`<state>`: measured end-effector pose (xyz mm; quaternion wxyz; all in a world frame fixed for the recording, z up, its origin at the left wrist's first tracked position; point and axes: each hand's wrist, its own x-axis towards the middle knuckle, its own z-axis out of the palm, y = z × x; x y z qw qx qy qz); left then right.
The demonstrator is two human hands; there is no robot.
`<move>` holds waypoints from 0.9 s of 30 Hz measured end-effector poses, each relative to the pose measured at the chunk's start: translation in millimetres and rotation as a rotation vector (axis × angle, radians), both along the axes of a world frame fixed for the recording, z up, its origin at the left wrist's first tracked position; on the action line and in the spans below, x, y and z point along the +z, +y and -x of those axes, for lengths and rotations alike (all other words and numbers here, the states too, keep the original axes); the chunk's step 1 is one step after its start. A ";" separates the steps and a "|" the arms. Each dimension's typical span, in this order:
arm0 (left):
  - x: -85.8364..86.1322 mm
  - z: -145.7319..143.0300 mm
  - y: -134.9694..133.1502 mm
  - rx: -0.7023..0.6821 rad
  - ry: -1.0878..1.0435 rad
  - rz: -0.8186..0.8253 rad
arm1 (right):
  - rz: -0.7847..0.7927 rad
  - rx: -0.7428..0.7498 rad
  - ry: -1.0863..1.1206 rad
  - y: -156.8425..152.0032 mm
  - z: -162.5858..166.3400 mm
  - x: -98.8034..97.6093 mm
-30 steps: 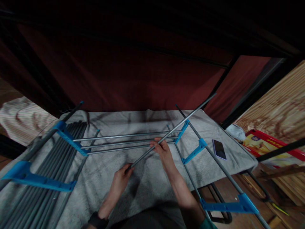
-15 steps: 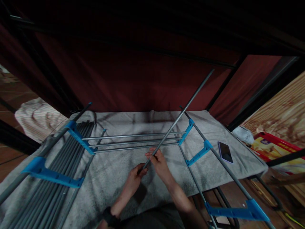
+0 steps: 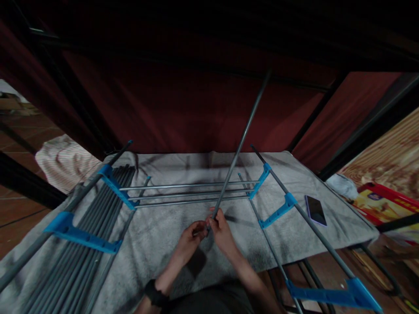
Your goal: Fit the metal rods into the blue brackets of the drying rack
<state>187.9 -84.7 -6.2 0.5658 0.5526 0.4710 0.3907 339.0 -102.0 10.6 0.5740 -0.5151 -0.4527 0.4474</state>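
Observation:
A long grey metal tube (image 3: 240, 144) slants up and away from my hands, its far end against the dark red cloth. My right hand (image 3: 222, 231) is closed around the tube near its lower end. Just left of it, my left hand (image 3: 190, 240) has curled fingers at the very bottom of the same tube. Beyond the hands, three thin crossbars (image 3: 190, 194) join two side frames of grey tubes. A blue plastic bracket (image 3: 116, 185) holds their left ends, another blue bracket (image 3: 260, 181) their right ends. More blue brackets sit lower on both frames.
Several loose grey tubes (image 3: 75, 257) lie side by side at the left, partly under the left frame. A phone (image 3: 316, 210) rests on the grey blanket (image 3: 170, 231) at the right. Past the blanket's right edge is a red and yellow box (image 3: 386, 203). Dark posts stand at both sides.
The tube has swung to a steeper angle, its far end shifting left. My left hand has moved right to the tube's bottom end, and the view has turned slightly left.

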 end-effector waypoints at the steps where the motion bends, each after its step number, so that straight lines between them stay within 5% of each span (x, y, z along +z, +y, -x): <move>1: 4.9 2.5 3.0 0.015 -0.011 -0.008 | -0.001 -0.009 -0.021 -0.8 -2.3 0.4; 6: 37.8 13.5 21.0 0.104 -0.005 -0.094 | -0.004 -0.038 -0.089 -6.1 -13.7 -2.2; 13: 75.5 11.8 37.9 0.151 -0.148 -0.160 | 0.004 -0.002 -0.113 -13.5 -27.0 -29.5; 20: 84.2 4.4 34.2 0.114 -0.251 -0.139 | 0.085 0.105 -0.165 -25.6 -39.5 -47.0; 27: 90.9 11.2 33.8 0.187 -0.267 -0.112 | 0.056 0.064 -0.301 -29.9 -54.9 -40.2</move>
